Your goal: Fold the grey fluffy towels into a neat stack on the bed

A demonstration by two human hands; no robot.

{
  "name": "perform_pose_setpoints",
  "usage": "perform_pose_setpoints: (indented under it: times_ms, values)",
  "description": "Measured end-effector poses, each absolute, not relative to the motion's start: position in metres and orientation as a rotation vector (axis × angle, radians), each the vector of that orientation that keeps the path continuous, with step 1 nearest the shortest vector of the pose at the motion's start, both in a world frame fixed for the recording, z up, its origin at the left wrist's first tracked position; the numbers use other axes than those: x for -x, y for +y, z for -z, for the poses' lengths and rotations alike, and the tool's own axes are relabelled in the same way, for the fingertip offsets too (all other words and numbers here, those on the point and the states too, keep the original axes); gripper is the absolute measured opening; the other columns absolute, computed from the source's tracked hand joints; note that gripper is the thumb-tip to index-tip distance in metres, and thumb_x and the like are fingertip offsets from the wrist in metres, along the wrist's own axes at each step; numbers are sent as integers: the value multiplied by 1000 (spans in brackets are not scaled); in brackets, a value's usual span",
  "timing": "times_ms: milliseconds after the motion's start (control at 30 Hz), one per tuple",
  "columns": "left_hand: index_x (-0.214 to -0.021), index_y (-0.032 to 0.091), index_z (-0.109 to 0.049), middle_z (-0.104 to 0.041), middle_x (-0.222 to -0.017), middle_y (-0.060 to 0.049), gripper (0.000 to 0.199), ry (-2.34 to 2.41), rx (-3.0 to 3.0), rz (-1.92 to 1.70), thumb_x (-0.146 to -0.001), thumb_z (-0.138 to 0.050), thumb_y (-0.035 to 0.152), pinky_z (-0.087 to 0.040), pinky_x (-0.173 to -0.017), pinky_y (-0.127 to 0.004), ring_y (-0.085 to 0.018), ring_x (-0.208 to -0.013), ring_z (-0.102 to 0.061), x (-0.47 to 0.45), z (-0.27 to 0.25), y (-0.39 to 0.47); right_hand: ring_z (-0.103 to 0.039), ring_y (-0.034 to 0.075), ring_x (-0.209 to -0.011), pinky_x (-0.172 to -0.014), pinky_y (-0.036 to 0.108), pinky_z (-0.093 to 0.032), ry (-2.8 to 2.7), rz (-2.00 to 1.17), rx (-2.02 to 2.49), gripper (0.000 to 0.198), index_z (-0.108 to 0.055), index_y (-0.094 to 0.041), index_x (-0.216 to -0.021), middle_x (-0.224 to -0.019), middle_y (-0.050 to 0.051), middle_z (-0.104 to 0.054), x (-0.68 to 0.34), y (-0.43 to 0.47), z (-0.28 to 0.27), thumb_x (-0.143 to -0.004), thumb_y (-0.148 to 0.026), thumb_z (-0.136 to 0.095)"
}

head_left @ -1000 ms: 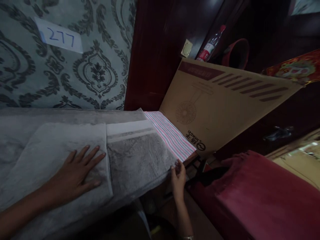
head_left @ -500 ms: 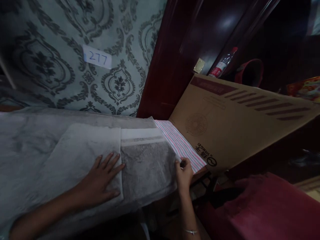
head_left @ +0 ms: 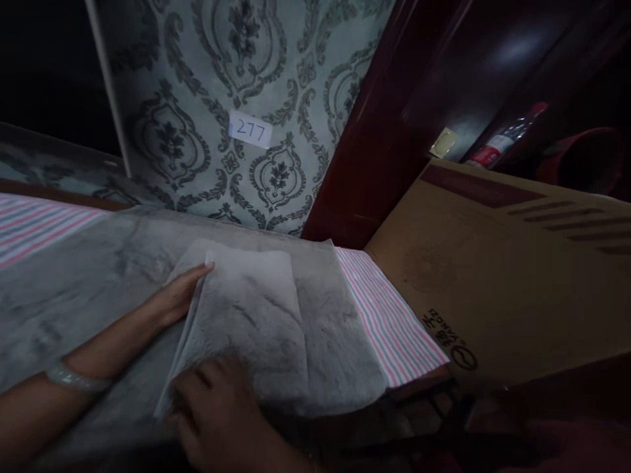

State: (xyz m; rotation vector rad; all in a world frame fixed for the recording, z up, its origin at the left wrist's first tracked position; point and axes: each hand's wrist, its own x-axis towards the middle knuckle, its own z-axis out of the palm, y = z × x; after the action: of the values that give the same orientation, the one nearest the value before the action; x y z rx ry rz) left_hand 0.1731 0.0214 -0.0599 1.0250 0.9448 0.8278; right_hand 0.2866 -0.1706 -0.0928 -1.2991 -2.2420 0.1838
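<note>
one folded piece of thick grey plush cloth (head_left: pixel 261 315) lies in front of me in the head view, on top of a wider spread of mottled grey plush fabric (head_left: pixel 118 276); i cannot tell whether the two are a single piece. my left hand (head_left: pixel 180 295) is closed on the folded cloth near its far left corner, thumb and fingers pinching the edge, and a pale, shiny band (head_left: pixel 79 378) circles that wrist. my right hand (head_left: pixel 219 407) is at the near left part of the same cloth, its fingers bent and blurred, so i cannot tell whether they grip it or only press it. a white sheet with pink and blue-grey stripes (head_left: pixel 389 315) shows beyond the grey fabric at both ends. just beside its right end stands a big brown cardboard box (head_left: pixel 493 269) with dark red printing, and above the box's top edge show a clear plastic bottle with a red label and cap (head_left: pixel 505 141) and a dark red round-mouthed container (head_left: pixel 582 157). behind, a white paper slip marked 277 (head_left: pixel 250 129) is on the pale blue-green patterned wallpaper (head_left: pixel 170 138), next to a glossy dark red panel (head_left: pixel 389 112).
</note>
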Motion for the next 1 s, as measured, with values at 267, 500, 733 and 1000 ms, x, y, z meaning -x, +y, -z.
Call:
perform_pose_setpoints:
  times_ms: [267,500,733,1000]
  values:
    - [-117,14,-67,-76,-95,-7,67,997,-1260,-938,-52,-69,25,-55,-63,-30,-22,-74,-68,-195,63,28,-58,24,-91,-75,37,-51,-2132,-154,1341,35,-64,-20,-114,-99,8,-65,-299,-175,99,-81,-10,-60]
    - [-123,16,-65,-73,-96,-5,76,861,-1387,-952,-47,-65,26,-49,-65,-29,-22,-76,-65,-188,23,51,-56,22,-88,-74,35,-48,-2030,-10,1252,32,-63,-19,-111,-99,7,-63,-275,-161,77,-82,-8,-56]
    - [-112,17,-64,-66,-83,-3,61,1459,-1444,-991,-54,-61,36,-48,-65,-30,-22,-75,-62,-145,77,70,-54,21,-93,-75,32,-47,-2264,-61,1331,14,-61,-21,-103,-99,5,-60,-255,-149,111,-89,-20,-60]
    - [-68,20,-59,-67,-75,-6,20,1722,-1863,-725,-69,-62,40,-49,-74,-31,-26,-84,-66,-157,69,89,-54,21,-94,-79,34,-47,-2214,-142,1316,20,-62,-22,-108,-98,4,-59,-256,-153,117,-89,-20,-61]
